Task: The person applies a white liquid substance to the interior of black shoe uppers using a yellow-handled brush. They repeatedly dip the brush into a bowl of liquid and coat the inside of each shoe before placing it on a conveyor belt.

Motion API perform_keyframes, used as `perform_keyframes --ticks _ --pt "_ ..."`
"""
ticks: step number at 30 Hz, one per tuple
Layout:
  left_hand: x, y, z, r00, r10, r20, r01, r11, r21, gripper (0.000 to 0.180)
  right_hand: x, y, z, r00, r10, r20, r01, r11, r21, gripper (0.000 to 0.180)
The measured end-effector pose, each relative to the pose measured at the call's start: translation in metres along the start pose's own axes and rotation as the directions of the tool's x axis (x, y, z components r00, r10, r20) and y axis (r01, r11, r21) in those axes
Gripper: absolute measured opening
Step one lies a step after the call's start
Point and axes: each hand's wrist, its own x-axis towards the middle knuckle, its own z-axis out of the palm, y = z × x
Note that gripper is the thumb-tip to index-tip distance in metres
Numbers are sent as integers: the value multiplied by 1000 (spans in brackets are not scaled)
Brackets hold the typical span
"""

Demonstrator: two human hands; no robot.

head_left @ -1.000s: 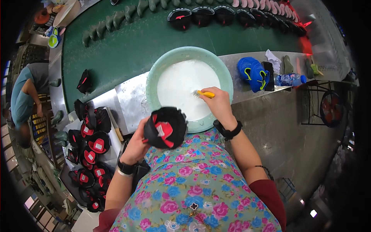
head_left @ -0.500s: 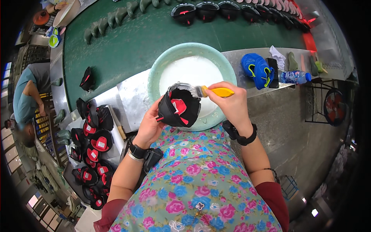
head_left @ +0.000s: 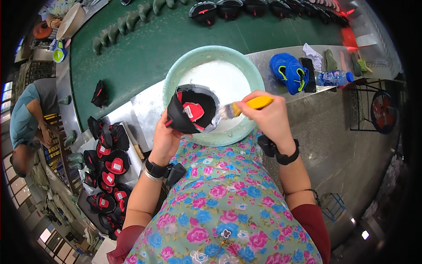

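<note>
My left hand (head_left: 164, 141) grips a black shoe upper (head_left: 179, 118) by its left side, with the open underside tilted up and a red label patch showing inside. Whitish wet liquid coats its edge. In my right hand (head_left: 271, 119) is a paintbrush (head_left: 254, 104) with a yellow handle, its whitened bristles at the right edge of the upper. Both are over a pale green basin (head_left: 258, 83) that contains white liquid (head_left: 233, 81).
Several black-and-red shoe uppers (head_left: 115, 165) lie piled on a tray at left. Another upper (head_left: 100, 93) sits alone on the green conveyor belt (head_left: 132, 66). At right are a blue shoe (head_left: 288, 72), a phone (head_left: 308, 75) and a water bottle (head_left: 332, 78). A person (head_left: 30, 110) bends at far left.
The upper has turned and shifted slightly left in my left hand. The brush has moved from its top edge down along its right edge, and more of that edge looks whitened.
</note>
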Motion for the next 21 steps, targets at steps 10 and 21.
perform_keyframes --ticks 10,21 --pt "6 -5 19 853 -520 -43 492 830 -264 46 4 -41 11 709 -656 259 577 750 323 15" --pt "88 99 -42 926 -150 347 164 986 -9 29 -1 11 -27 992 44 -116 -15 970 245 10"
